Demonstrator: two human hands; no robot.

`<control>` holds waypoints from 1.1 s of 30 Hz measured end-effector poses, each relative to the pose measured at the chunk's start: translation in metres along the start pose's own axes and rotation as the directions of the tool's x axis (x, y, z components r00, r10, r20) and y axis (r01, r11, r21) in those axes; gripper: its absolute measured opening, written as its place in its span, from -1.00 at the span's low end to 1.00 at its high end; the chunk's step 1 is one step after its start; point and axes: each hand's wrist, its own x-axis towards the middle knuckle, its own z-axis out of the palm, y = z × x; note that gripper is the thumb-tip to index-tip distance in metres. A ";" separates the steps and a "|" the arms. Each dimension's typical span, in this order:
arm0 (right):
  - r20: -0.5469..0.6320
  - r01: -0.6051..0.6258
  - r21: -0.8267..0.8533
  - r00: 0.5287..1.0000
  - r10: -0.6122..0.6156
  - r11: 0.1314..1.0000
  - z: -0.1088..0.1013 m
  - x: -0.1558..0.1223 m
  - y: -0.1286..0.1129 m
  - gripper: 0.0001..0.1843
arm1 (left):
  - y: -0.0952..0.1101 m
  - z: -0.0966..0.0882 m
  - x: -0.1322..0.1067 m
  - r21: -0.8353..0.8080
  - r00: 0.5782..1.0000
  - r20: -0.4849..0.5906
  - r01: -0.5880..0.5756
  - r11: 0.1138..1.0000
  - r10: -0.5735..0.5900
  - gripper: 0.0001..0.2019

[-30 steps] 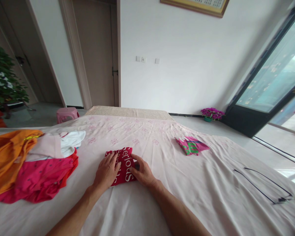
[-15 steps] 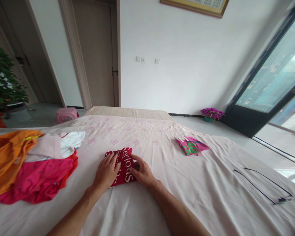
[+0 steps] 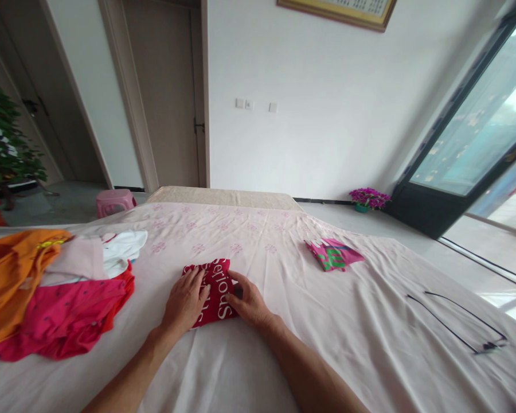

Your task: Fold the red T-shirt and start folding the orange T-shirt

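The left hand point(image 3: 186, 299) and right hand point(image 3: 248, 302) lie flat on the folded red cloth point(image 3: 218, 279) on the bed point(image 3: 284, 355), each grip apart and clamping nothing. The step looks like pressing the fold smooth. Lifting it would call for fingers under its edges.
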 end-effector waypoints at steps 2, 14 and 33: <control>0.002 0.003 -0.003 1.000 -0.003 1.000 0.000 0.000 0.001 -0.30 | 0.000 0.000 0.000 -0.003 1.000 0.005 0.005 1.000 -0.005 -0.53; 0.007 0.010 0.011 1.000 -0.010 1.000 -0.001 0.000 -0.001 -0.30 | -0.001 0.002 0.000 0.028 1.000 0.021 -0.005 1.000 0.004 -0.52; 0.006 0.028 -0.010 1.000 -0.028 1.000 0.000 0.000 0.003 -0.31 | 0.000 -0.001 0.001 0.032 0.999 0.028 -0.018 0.999 0.017 -0.51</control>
